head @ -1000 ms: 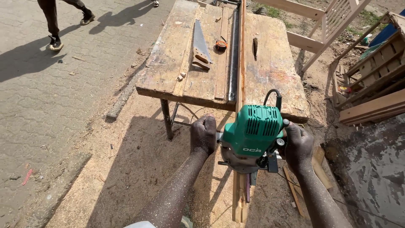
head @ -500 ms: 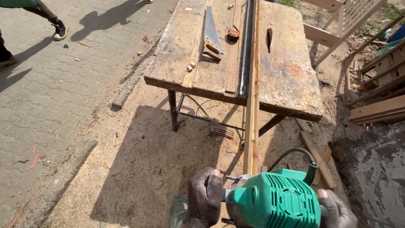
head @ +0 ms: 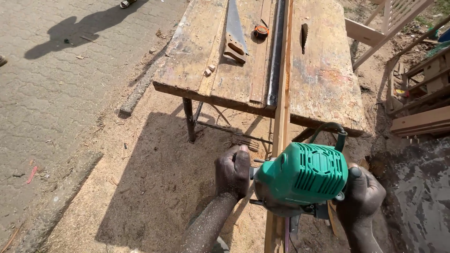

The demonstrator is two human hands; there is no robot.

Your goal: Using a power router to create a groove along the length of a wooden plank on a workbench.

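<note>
A green electric wood router (head: pixel 302 175) sits on a long narrow wooden strip (head: pixel 282 117) that overhangs the near edge of a worn workbench (head: pixel 323 89). My left hand (head: pixel 232 171) grips the router's left handle and my right hand (head: pixel 361 194) grips its right handle. Both hands and my forearms are dusted with sawdust. The strip runs from the bench top toward me, passing under the router.
A hand saw (head: pixel 233 33) and an orange tape measure (head: pixel 261 31) lie on the bench beside a dark metal rail (head: pixel 277 51). Stacked timber (head: pixel 419 119) and a wooden frame (head: pixel 375 28) stand at the right. Sawdust covers the ground; paving is at the left.
The router and both hands have come back along the strip toward me, away from the bench edge. The view has dropped closer to the bench, and a passer-by has left the top left.
</note>
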